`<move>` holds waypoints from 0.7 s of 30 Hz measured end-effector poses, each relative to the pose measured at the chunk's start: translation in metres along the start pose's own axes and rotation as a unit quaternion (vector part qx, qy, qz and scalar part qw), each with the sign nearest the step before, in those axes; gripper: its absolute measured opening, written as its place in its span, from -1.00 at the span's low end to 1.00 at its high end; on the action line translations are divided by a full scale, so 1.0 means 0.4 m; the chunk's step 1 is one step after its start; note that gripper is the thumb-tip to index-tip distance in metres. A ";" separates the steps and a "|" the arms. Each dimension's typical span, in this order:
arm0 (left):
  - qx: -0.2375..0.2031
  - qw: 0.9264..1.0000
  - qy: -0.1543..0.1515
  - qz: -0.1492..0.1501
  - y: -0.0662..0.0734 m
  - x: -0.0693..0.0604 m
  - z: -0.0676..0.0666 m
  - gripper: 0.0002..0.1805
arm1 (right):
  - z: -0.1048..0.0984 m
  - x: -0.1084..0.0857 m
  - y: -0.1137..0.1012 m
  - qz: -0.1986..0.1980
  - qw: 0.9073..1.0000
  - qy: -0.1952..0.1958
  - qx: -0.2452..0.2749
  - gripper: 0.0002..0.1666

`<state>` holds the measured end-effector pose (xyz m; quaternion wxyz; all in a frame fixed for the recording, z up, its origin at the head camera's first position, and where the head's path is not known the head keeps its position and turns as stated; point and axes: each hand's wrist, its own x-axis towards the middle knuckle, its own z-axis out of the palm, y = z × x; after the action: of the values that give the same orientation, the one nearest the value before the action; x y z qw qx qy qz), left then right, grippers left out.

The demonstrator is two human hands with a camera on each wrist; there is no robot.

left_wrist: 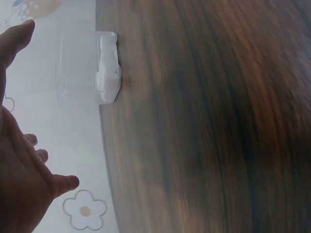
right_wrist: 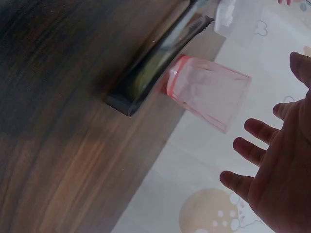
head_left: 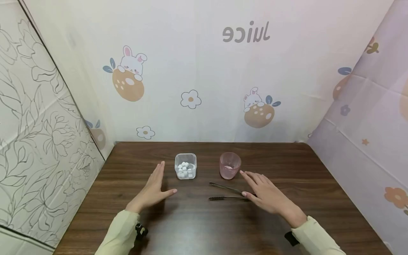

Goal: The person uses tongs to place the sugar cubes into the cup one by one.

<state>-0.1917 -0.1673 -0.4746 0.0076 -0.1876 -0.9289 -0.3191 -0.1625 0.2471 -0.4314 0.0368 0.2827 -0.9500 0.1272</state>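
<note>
A clear square plastic container (head_left: pixel 186 156) holding several small white cubes (head_left: pixel 185 166) stands on the table, left of a pink translucent cup (head_left: pixel 230 161). In front of the cup lies a pair of dark tongs (head_left: pixel 224 198), arms spread, tips to the left. My left hand (head_left: pixel 153 189) is held left of the container, fingers extended and thumb apart, holding nothing. My right hand (head_left: pixel 266 191) hovers over the back end of the tongs, partly hiding it in the head view. From the right wrist view, the right fingers (right_wrist: pixel 250 150) are spread and apart from both tongs and cup.
The dark wood-grain table (head_left: pixel 191 226) ends at a back wall covered in a printed cloth (head_left: pixel 204 71) with rabbits and flowers. Similar patterned sheets close off the left and right sides.
</note>
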 end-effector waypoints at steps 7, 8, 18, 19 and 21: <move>-0.069 0.997 -0.021 -0.028 -0.008 0.054 0.020 0.29 | 0.033 0.014 0.012 0.001 1.000 -0.020 -0.001 -0.21; -0.076 0.996 -0.024 -0.034 -0.009 0.061 0.022 0.30 | 0.038 0.017 0.015 0.000 1.000 -0.022 0.000 -0.20; -0.140 0.989 -0.020 -0.048 -0.012 0.130 0.054 0.36 | 0.094 0.027 0.038 -0.007 0.999 -0.041 -0.002 -0.18; -0.145 0.988 -0.017 -0.048 -0.012 0.136 0.057 0.37 | 0.098 0.028 0.039 -0.008 0.999 -0.043 -0.002 -0.18; -0.158 0.986 -0.009 -0.049 -0.012 0.147 0.065 0.38 | 0.105 0.031 0.038 -0.008 0.999 -0.048 -0.006 -0.19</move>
<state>-0.2453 -0.1352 -0.4903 -0.0457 -0.1436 -0.8750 -0.4601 -0.1813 0.2417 -0.4737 -0.0055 0.2962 -0.9491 0.1073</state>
